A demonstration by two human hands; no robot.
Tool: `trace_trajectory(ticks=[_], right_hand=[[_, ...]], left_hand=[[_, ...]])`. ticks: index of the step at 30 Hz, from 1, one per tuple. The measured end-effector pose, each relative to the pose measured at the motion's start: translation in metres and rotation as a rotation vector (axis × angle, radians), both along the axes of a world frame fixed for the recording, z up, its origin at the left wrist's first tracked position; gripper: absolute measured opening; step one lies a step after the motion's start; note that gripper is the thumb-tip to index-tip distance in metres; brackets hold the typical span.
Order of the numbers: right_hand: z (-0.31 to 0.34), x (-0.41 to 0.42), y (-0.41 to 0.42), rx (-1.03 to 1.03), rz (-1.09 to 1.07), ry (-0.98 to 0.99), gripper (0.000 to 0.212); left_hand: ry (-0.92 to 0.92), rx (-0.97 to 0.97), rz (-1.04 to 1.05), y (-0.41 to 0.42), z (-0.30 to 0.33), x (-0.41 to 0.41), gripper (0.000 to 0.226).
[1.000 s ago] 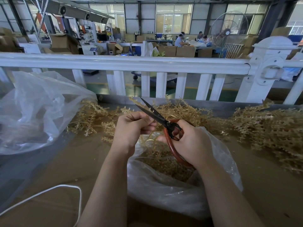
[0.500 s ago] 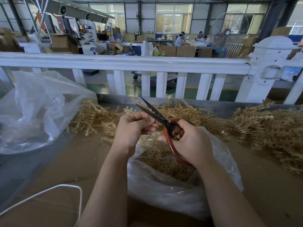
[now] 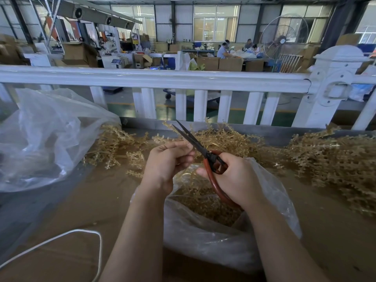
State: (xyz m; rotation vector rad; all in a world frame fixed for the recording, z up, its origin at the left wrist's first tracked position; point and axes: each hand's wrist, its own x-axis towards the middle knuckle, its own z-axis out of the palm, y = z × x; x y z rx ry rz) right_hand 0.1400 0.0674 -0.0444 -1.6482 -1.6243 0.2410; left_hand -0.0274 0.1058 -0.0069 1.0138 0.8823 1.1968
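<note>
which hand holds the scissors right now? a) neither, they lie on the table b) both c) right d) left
c: the right hand grips the red handles of the scissors, while the left hand pinches a tan sprig beside the blades.

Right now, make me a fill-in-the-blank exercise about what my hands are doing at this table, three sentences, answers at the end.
1. The right hand grips ____ by red-brown handles while the left hand pinches a tan sprig.
2. Below both hands sits a clear plastic ____ of cut tan pieces.
3. Beyond the table runs a railing painted ____.

Missing words: scissors; bag; white.
</note>
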Motion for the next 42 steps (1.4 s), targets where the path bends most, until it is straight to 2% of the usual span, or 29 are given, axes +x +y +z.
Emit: trace_trajectory(ticks=[6, 8, 12, 17, 22, 27, 33, 35, 37, 39, 42], right_hand=[[0.0, 0.002, 0.001, -0.08, 0.036, 0.072, 0.053], [-0.001, 0.003, 0.002, -0.082, 0.04, 0.1, 0.046], [0.001, 0.001, 0.004, -0.008, 0.044, 0.265, 0.02], [0.006, -0.006, 0.004, 0.051, 0.066, 0.515, 0.017], [0.007, -0.009, 0.006, 0.021, 0.065, 0.53, 0.008], [0.008, -0.008, 0.007, 0.027, 0.04, 0.52, 0.01], [0.009, -0.004, 0.006, 0.034, 0.011, 0.596, 0.011], [0.01, -0.004, 0.006, 0.02, 0.018, 0.61, 0.011], [0.01, -0.004, 0.006, 0.011, 0.024, 0.622, 0.012], [0.009, -0.003, 0.006, 0.012, 0.034, 0.631, 0.013], [0.01, -0.002, 0.006, 0.014, 0.051, 0.641, 0.013]], left_hand=[[-0.069, -0.073, 0.083, 0.003, -0.003, 0.003, 0.006], [-0.07, -0.083, 0.085, 0.004, -0.004, 0.002, 0.006], [0.05, -0.08, 0.011, 0.001, -0.006, 0.005, 0.014], [0.173, -0.041, -0.055, -0.001, -0.007, 0.017, 0.012], [0.223, -0.009, -0.041, -0.001, -0.008, 0.02, 0.005], [0.266, 0.039, -0.061, -0.001, -0.009, 0.016, 0.006], [0.365, 0.225, 0.112, 0.001, -0.01, 0.008, 0.027], [0.389, 0.285, 0.129, 0.002, -0.011, 0.008, 0.027], [0.459, 0.357, 0.147, 0.002, -0.011, 0.009, 0.018], [0.453, 0.416, 0.151, 0.001, -0.009, 0.009, 0.01], [0.398, 0.441, 0.118, 0.002, -0.009, 0.006, 0.024]])
